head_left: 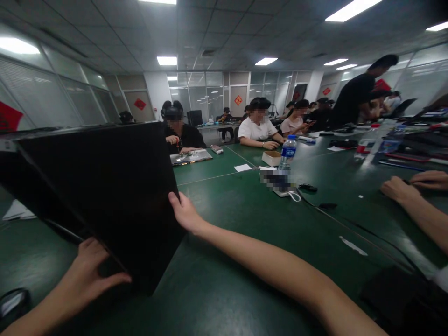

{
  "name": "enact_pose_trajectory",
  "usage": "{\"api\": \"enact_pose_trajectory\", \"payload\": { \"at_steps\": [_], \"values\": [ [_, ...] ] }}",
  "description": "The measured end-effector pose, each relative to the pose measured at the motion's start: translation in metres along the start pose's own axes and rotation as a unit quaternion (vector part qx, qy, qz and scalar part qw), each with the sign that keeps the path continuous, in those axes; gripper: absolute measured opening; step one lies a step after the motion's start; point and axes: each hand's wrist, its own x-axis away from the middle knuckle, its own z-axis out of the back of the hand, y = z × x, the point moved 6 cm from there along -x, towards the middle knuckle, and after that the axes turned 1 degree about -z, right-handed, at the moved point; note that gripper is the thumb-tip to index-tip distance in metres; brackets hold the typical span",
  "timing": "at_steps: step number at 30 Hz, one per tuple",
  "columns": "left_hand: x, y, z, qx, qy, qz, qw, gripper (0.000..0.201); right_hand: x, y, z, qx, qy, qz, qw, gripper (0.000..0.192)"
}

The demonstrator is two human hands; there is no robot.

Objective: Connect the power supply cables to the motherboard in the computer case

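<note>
At the green table [196, 294], a black panel [105, 186] was held tilted, left of centre.
The right hand [189, 214] gripped its right edge, thumb over the face; the left hand [87, 266] clasped the lower left edge, fingertips hidden. A blue-capped bottle [288, 151] stood beyond.

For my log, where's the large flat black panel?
The panel is left of centre in the head view, over the green table, right hand on its right edge, left hand at lower left.
</note>
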Motion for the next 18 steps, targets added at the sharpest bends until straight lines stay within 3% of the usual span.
{"api": "enact_pose_trajectory", "payload": {
  "at_steps": [3, 7, 11, 18],
  "values": [
    [-0.010, 0.009, 0.000, -0.023, -0.050, 0.010, 0.998, 0.050, 0.005, 0.002, 0.006, 0.018, 0.054, 0.011, 0.998, 0.066],
    [-0.030, 0.030, -0.015, -0.052, -0.083, 0.008, 0.995, 0.056, -0.001, 0.007, 0.026, 0.043, 0.112, 0.025, 0.992, 0.070],
    [-0.060, 0.067, -0.039, -0.079, -0.123, 0.006, 0.989, 0.056, -0.011, 0.015, 0.062, 0.040, 0.194, 0.035, 0.980, 0.075],
    [-0.114, 0.146, -0.078, -0.138, -0.141, 0.037, 0.980, 0.055, -0.034, 0.040, 0.141, -0.076, 0.243, -0.010, 0.967, 0.077]
  ]
}}
